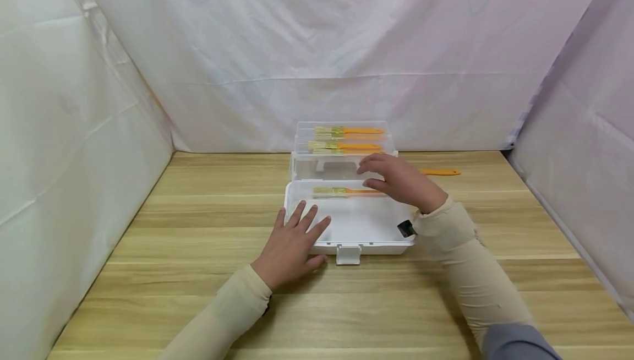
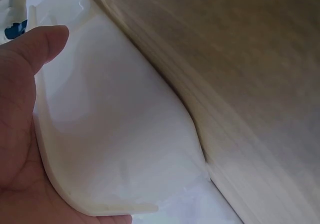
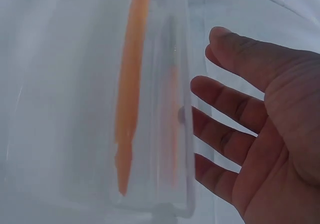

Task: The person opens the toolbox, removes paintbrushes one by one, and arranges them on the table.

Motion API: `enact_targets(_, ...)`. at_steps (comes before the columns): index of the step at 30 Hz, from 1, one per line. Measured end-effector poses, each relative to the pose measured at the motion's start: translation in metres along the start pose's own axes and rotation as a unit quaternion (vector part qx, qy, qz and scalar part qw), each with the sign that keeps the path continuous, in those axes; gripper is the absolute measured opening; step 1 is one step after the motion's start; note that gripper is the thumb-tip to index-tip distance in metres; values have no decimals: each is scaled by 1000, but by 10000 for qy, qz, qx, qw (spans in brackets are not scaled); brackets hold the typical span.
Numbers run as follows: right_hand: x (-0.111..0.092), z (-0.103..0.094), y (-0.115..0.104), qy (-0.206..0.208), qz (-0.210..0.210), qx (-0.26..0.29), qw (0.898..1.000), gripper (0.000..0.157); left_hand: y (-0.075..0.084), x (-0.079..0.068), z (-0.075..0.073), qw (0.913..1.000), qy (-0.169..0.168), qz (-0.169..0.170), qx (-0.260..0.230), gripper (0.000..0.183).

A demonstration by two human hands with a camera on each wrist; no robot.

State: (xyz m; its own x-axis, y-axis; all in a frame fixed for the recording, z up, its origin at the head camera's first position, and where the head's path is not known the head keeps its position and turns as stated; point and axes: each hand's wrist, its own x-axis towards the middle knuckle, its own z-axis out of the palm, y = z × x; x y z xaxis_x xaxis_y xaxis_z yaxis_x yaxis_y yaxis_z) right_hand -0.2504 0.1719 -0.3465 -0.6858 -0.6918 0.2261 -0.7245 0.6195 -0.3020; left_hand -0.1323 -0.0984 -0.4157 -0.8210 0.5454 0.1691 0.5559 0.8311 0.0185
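A white plastic box (image 1: 366, 222) lies opened on the table, its latch toward the front. My left hand (image 1: 292, 247) rests on its front left corner with spread fingers; in the left wrist view the thumb (image 2: 47, 42) lies along the box's side. Inside, at the back, is a paintbrush (image 1: 329, 191) with an orange handle. My right hand (image 1: 403, 181) is over the box's back right part, fingers loosely bent, holding nothing. In the right wrist view its fingertips are at the clear tray's edge (image 3: 189, 134); whether they touch it, I cannot tell.
Behind the box rise clear raised trays (image 1: 307, 167) holding more orange-handled paintbrushes (image 1: 359, 146). Another orange handle (image 1: 441, 172) lies on the wooden table (image 1: 208, 228) to the right, partly hidden by my right hand. White cloth (image 1: 247, 74) hangs at the back and sides.
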Motion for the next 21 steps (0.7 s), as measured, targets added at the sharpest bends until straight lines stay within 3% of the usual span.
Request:
enact_targets(9, 12, 15, 6, -493, 40, 406, 9979, 25, 0, 1, 0, 9999, -115, -65, -3, 72)
enact_targets(21, 22, 20, 16, -725, -190, 209, 9970, 21, 1, 1, 0, 9998, -152, -90, 21, 71)
